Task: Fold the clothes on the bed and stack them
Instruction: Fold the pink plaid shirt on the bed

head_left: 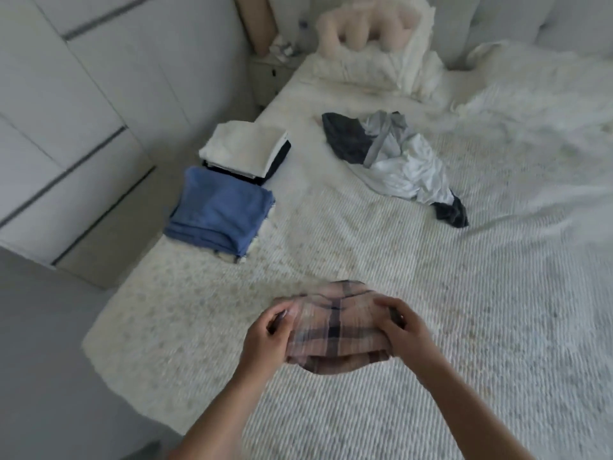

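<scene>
- Head view, and both hands are in at the bottom centre: the left hand [265,333] has its fingers curled round the left edge of a folded plaid garment [335,327], thumb on top.
- The right hand [403,330] mirrors it, fingers wrapped over the right edge of that same pink-and-navy checked bundle, clamped firmly on the cloth.
- The plaid piece sits between the two hands above the ribbed white bedspread [431,327]; motion blur makes it impossible to say whether it touches the cover.
- Up at 11 o'clock from the hands, near the left edge of the bed, lies a folded blue garment [220,214] atop a stack, with paler cloth peeking out beneath it.
- Just beyond that, still at 11 o'clock, a second stack [247,152]: white folded pieces on top, dark ones underneath, touching the blue stack's far side.
- At 1 o'clock, well apart from the hands, a loose unfolded heap [394,161] of light grey and dark grey clothing sprawls on the cover.
- At 12 o'clock, far end of the bed, rumpled white bedding [381,64] with a pale pink knotted cushion [361,28] resting on it.
- Over at 10 o'clock, white wardrobe doors [83,94] stand beside the bed.
</scene>
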